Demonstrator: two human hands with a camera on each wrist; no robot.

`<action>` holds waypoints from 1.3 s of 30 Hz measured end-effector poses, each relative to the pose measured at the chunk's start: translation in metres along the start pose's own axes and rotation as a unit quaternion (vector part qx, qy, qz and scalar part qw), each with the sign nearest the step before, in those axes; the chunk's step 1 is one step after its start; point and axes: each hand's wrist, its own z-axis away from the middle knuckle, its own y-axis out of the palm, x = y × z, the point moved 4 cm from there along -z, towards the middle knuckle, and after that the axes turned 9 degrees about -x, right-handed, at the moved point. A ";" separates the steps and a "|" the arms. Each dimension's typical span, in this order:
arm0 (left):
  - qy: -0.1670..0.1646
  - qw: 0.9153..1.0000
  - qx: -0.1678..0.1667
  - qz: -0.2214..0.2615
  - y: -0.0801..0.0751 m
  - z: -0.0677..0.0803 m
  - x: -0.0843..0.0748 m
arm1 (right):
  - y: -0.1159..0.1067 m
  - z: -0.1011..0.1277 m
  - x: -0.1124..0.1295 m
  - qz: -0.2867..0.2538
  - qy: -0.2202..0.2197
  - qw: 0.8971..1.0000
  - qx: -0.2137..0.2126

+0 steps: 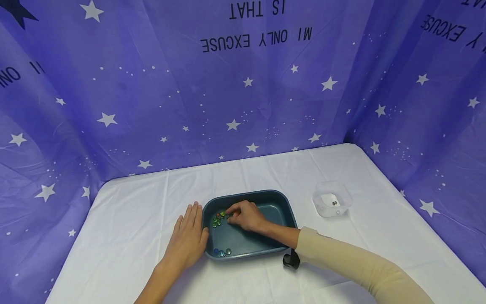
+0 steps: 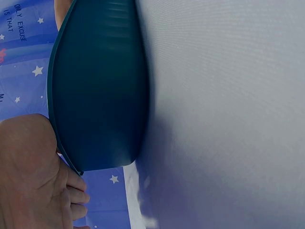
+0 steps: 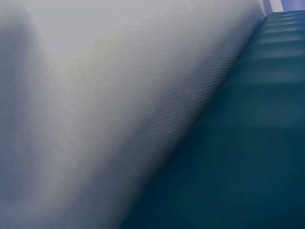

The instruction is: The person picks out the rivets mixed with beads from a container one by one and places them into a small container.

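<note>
A dark teal tray (image 1: 250, 249) stands on the table. Inside at its back left lies a cluster of green glass marbles (image 1: 217, 221) with a red marble (image 1: 218, 215) among them. Several blue and clear marbles (image 1: 222, 253) sit in the front left corner. My right hand (image 1: 247, 216) reaches over the tray's front rim, thumb and index finger pinching a small marble at the cluster's right edge, mostly hidden by the fingertips. With straight fingers, my left hand (image 1: 189, 238) rests along the tray's left side; the left wrist view shows its palm (image 2: 28, 171) at the rim.
To the right of the tray stands a clear plastic container (image 1: 332, 199) with a few small dark pieces (image 1: 334, 203) in it. A white cloth (image 1: 144, 207) covers the table. Purple star-printed curtains (image 1: 212, 93) close off the back and sides.
</note>
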 end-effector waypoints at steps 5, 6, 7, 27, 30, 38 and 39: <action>0.003 1.000 -0.003 -0.002 -0.001 0.000 -0.001 | -0.001 0.002 0.003 0.003 -0.026 1.000 -0.005; 0.003 1.000 -0.003 -0.002 -0.001 -0.001 -0.001 | -0.001 0.002 0.003 0.004 -0.026 1.000 -0.004; 0.003 1.000 -0.004 -0.002 -0.001 -0.001 -0.002 | -0.001 0.002 0.003 0.006 -0.025 1.000 -0.003; 0.000 1.000 0.003 0.002 0.001 -0.001 0.000 | -0.005 0.001 0.005 -0.018 -0.025 0.999 -0.013; -0.002 1.000 0.004 0.000 0.002 -0.001 0.001 | -0.010 0.002 0.008 -0.027 -0.025 0.999 -0.019; -0.004 1.000 0.002 0.000 0.001 -0.001 0.000 | -0.032 0.005 0.020 -0.059 -0.029 0.998 -0.020; -0.004 1.000 0.001 0.001 0.000 -0.001 -0.001 | -0.036 0.005 0.021 -0.061 -0.029 0.997 -0.021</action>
